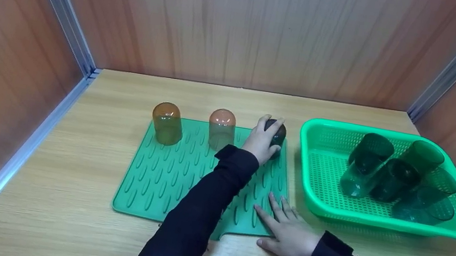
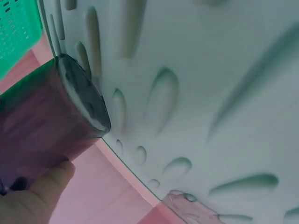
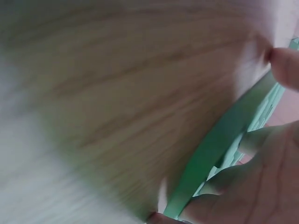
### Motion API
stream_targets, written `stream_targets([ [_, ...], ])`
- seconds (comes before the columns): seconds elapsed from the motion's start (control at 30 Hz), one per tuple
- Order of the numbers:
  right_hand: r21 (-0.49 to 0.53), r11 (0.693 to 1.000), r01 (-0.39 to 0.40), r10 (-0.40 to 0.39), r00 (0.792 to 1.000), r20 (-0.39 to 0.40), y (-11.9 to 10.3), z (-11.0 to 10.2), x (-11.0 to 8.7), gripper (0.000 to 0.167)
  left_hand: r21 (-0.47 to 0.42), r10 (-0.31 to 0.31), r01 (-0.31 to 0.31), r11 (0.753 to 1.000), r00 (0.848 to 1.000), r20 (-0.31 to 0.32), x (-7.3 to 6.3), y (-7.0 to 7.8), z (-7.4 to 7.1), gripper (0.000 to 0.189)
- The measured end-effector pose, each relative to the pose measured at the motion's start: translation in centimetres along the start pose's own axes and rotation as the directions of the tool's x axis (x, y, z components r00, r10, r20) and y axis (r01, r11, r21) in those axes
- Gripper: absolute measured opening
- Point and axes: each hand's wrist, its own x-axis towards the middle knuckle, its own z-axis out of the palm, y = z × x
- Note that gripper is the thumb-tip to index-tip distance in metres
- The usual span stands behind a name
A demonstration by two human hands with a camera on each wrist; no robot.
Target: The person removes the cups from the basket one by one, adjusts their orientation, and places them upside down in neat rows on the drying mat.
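Note:
My left hand [image 1: 261, 142] grips a dark tinted cup [image 1: 280, 137] turned upside down at the far right corner of the green drying mat [image 1: 184, 203]. In the left wrist view, the rim of the dark cup [image 2: 84, 95] meets the mat, and my thumb lies along its side. My right hand [image 1: 288, 234] rests with fingers spread over the mat's near right corner and the table. An amber cup [image 1: 167, 124] and a pinkish cup [image 1: 222, 129] stand upside down in a row along the mat's far edge.
A green plastic basket [image 1: 312, 201] stands to the right of the mat, with several dark and green tinted cups [image 1: 396, 180] leaning together in it. Wood-grain panels [image 1: 253, 26] with metal corner strips enclose the table [image 1: 66, 166] at the back and sides.

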Motion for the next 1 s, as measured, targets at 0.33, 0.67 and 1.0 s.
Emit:
stream_targets([
  [0.33,0.03,1.0,0.001,-0.002,1.0,0.015,0.1,0.1,-0.1,0.073,0.087,-0.038,0.034,0.996,0.999,0.036,0.7,0.4,0.2,0.076],
  [0.67,0.064,0.998,0.023,-0.024,1.0,0.016,0.4,-0.1,0.0,0.072,0.093,-0.054,0.051,0.994,0.998,0.022,0.6,0.6,0.0,0.077],
  [1.0,0.086,0.996,0.026,-0.028,0.999,0.031,0.8,0.0,0.1,0.073,0.009,-0.062,0.061,0.998,0.998,0.024,-0.4,0.5,-0.1,0.087],
])
